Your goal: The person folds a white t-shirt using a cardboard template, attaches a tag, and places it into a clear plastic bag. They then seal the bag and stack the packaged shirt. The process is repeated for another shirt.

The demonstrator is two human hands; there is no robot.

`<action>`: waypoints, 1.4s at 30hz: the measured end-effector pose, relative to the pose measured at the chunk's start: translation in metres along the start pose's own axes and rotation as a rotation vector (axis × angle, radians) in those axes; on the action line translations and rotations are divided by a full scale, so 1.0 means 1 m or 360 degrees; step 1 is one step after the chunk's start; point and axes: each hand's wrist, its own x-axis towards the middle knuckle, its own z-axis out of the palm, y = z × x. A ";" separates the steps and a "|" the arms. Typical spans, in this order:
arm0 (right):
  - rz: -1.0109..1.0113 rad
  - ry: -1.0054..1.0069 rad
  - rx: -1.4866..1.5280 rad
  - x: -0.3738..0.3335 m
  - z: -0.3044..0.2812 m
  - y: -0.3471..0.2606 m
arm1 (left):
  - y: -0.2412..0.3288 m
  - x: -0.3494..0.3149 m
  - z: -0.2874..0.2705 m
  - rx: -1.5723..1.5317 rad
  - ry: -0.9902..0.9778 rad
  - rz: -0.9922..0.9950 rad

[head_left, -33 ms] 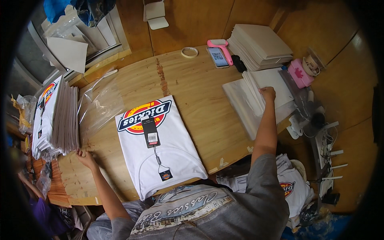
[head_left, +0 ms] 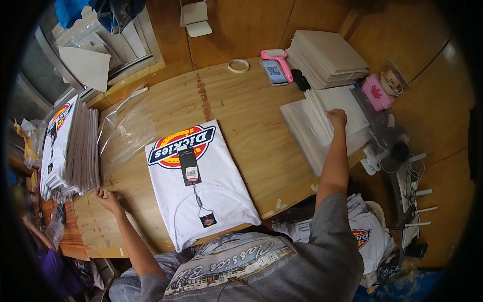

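A folded white T-shirt [head_left: 201, 186] lies in front of me, with a red, yellow and navy print at its far end. A black hang tag [head_left: 189, 166] on a cord rests on it. My right hand [head_left: 337, 119] is closed at the edge of several thin white sheets [head_left: 317, 111], fanned over a pile of clear plastic bags [head_left: 302, 132]. At the table's left, my left hand [head_left: 107, 200] has its fingers curled in, beside the lower corner of a stack of folded white T-shirts [head_left: 83, 151]. Whatever its fingers hold, if anything, is hidden.
Clear plastic film [head_left: 128, 131] lies right of the shirt stack. A tape roll [head_left: 238, 66], phone [head_left: 273, 72], pink lint roller [head_left: 282, 63] and board stack [head_left: 327, 58] sit at the back. A pink box [head_left: 378, 93] stands far right. Another person's purple sleeve [head_left: 58, 272] shows lower left.
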 end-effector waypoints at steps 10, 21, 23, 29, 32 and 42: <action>-0.0012 0.0160 0.0167 0.013 0.000 0.022 | 0.006 -0.025 -0.026 -0.0347 -0.0006 -0.0226; -0.0183 0.0367 -0.0631 -0.044 -0.011 -0.072 | 0.036 -0.071 -0.038 0.0132 0.0021 0.0188; -0.0579 0.0324 -0.0502 -0.064 -0.013 -0.095 | 0.077 -0.098 -0.017 -0.0029 -0.0170 0.0200; -0.1136 0.0110 -0.0223 -0.168 0.058 -0.225 | 0.133 -0.175 0.060 0.0371 -0.1114 0.0270; -0.1992 0.0065 0.0014 -0.233 0.108 -0.263 | 0.156 -0.198 0.085 0.0437 -0.1126 0.0541; -0.2824 -0.0437 -0.0149 -0.293 0.153 -0.255 | 0.153 -0.190 0.076 0.0201 -0.1673 -0.0078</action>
